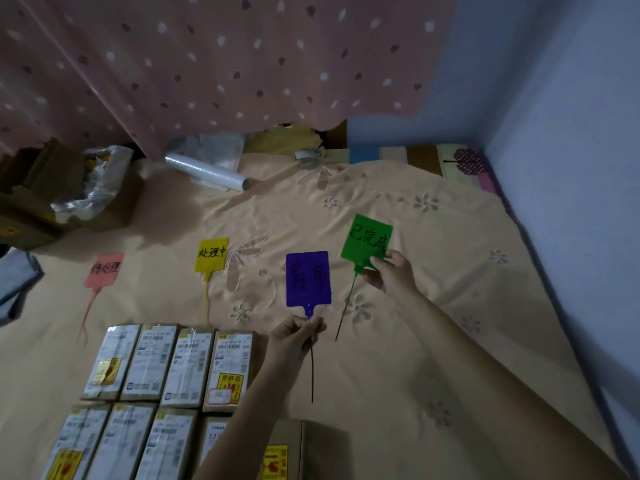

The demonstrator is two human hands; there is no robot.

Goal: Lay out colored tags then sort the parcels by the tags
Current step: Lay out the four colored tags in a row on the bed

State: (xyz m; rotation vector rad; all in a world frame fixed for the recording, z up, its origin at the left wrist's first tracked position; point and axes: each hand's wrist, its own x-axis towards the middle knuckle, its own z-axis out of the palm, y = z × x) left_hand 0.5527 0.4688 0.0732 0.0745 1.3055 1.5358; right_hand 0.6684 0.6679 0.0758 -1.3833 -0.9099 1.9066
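Left hand [294,332] pinches the purple tag [308,279] by its stem, right hand [391,270] grips the green tag [367,241]. Pink tag [103,270] and yellow tag [211,255] lie on the sheet [433,306], parcels [166,368] lined up below.

Seen from above on a bed spread with a peach floral sheet [398,358]: left hand [294,336] pinching the neck of a purple tag [308,279], right hand [393,271] gripping the lower edge of a green tag [369,241]. Lying flat to the left, well apart, a yellow tag [211,255] and a pink tag [103,270]. Below them, 2 rows of labelled parcels [166,367]. Behind, a roll of clear film [207,172] beneath a dotted pink curtain [207,64].
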